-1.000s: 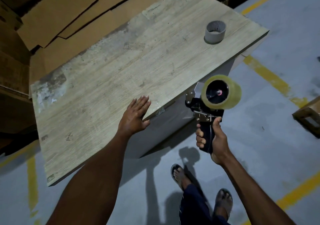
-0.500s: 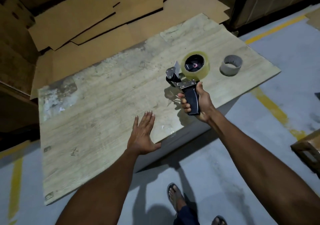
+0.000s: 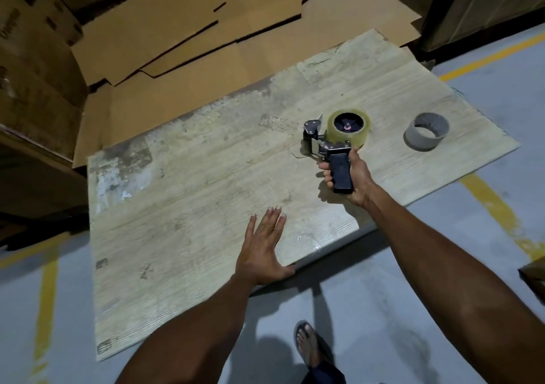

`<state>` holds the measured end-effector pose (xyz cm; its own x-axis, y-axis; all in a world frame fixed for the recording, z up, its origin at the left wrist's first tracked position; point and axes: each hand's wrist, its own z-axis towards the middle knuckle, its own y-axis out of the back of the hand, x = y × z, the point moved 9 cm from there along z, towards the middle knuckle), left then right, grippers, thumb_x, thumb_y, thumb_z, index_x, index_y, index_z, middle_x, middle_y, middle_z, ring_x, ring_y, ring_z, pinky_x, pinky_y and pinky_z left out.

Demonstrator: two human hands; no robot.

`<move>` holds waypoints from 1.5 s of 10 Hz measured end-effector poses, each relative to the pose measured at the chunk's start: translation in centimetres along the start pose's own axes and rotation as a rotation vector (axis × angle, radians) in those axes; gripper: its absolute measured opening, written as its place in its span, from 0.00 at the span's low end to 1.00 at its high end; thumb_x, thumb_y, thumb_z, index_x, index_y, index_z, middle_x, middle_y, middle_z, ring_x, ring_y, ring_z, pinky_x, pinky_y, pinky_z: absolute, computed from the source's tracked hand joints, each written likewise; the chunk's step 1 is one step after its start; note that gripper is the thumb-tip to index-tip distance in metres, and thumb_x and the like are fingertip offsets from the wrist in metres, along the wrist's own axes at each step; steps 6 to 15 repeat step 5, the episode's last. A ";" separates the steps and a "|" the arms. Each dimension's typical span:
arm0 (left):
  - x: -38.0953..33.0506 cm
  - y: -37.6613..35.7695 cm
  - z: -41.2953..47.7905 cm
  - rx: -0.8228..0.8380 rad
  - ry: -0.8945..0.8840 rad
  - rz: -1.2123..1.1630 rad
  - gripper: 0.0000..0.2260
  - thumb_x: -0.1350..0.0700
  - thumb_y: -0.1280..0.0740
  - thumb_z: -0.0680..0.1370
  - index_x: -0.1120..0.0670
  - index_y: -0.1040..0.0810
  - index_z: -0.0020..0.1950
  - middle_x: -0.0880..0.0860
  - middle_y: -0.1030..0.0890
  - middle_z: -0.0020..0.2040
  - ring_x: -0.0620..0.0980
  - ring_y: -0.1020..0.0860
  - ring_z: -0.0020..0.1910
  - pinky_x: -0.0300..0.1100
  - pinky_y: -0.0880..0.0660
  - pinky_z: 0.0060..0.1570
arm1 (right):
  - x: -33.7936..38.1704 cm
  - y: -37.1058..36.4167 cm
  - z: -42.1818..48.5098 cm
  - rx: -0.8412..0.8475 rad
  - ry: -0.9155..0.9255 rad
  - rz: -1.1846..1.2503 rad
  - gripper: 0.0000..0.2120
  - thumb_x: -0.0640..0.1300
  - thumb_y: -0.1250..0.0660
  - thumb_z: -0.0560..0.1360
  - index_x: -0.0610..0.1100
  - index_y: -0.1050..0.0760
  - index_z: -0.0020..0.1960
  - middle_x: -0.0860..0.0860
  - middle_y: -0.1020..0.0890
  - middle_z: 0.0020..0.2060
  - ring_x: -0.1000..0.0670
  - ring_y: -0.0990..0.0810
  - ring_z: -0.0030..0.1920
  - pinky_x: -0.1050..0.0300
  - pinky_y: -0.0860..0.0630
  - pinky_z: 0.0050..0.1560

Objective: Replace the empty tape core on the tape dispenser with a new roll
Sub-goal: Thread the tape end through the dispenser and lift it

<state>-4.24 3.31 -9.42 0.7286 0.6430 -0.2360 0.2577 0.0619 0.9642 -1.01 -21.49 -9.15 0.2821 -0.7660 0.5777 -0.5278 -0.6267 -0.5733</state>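
Observation:
The tape dispenser (image 3: 330, 150) lies on its side on the wooden tabletop (image 3: 206, 183), with a full roll of clear tape (image 3: 349, 127) mounted on its hub. My right hand (image 3: 352, 177) grips its black handle. The empty grey tape core (image 3: 426, 131) stands on the tabletop to the right of the dispenser, apart from it. My left hand (image 3: 264, 251) rests flat with straight fingers on the table's near edge and holds nothing.
Flattened cardboard sheets (image 3: 224, 38) are stacked behind the table, and cardboard boxes (image 3: 32, 59) stand at the left. Yellow lines (image 3: 489, 203) mark the grey floor. My sandalled foot (image 3: 309, 345) is below the table edge. A wooden item (image 3: 535, 277) sits at the right edge.
My right hand brought the dispenser from beyond the table edge up over the tabletop and lowered it onto the surface beside the grey core. My left hand stayed flat at the near edge.

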 end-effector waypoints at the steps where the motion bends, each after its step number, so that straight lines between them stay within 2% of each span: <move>1: -0.1 0.1 0.0 0.009 0.003 -0.008 0.55 0.28 0.32 0.68 0.52 0.52 0.86 0.51 0.55 0.86 0.47 0.61 0.84 0.59 0.59 0.81 | -0.6 0.7 0.1 -0.070 -0.013 -0.030 0.42 0.74 0.55 0.79 0.36 0.24 0.53 0.44 0.23 0.36 0.46 0.24 0.31 0.56 0.25 0.30; 2: -0.2 0.2 0.0 0.049 0.016 0.008 0.54 0.28 0.34 0.69 0.52 0.53 0.86 0.50 0.56 0.86 0.47 0.62 0.84 0.59 0.60 0.81 | -0.5 3.3 0.2 -0.264 0.043 -0.237 0.43 0.72 0.51 0.80 0.33 0.21 0.55 0.38 0.20 0.37 0.39 0.19 0.36 0.49 0.20 0.36; 3: -0.2 0.1 0.1 0.095 0.040 0.059 0.56 0.27 0.35 0.68 0.51 0.56 0.86 0.50 0.59 0.86 0.47 0.64 0.83 0.58 0.62 0.81 | 0.3 5.8 -1.1 -0.499 0.089 -0.547 0.39 0.69 0.49 0.82 0.34 0.19 0.51 0.39 0.16 0.43 0.36 0.17 0.47 0.43 0.20 0.52; 4: -0.4 0.1 0.0 0.129 0.060 0.065 0.58 0.28 0.32 0.66 0.50 0.59 0.85 0.50 0.62 0.85 0.48 0.66 0.83 0.58 0.61 0.81 | 0.8 5.9 -3.4 -0.596 0.135 -0.713 0.32 0.62 0.47 0.85 0.36 0.18 0.52 0.39 0.15 0.50 0.39 0.17 0.52 0.43 0.22 0.58; 5: -0.3 -0.1 0.1 0.181 0.096 0.024 0.61 0.33 0.26 0.65 0.49 0.62 0.85 0.49 0.66 0.84 0.48 0.69 0.82 0.56 0.65 0.80 | 0.8 5.1 -5.3 -0.570 0.197 -0.717 0.26 0.56 0.47 0.86 0.38 0.19 0.52 0.42 0.16 0.46 0.41 0.15 0.44 0.54 0.22 0.42; 15: -0.3 -0.1 0.1 0.181 0.096 0.024 0.61 0.33 0.26 0.65 0.49 0.62 0.85 0.49 0.66 0.84 0.48 0.69 0.82 0.56 0.65 0.80 | 0.8 5.1 -5.3 -0.570 0.197 -0.717 0.26 0.56 0.47 0.86 0.38 0.19 0.52 0.42 0.16 0.46 0.41 0.15 0.44 0.54 0.22 0.42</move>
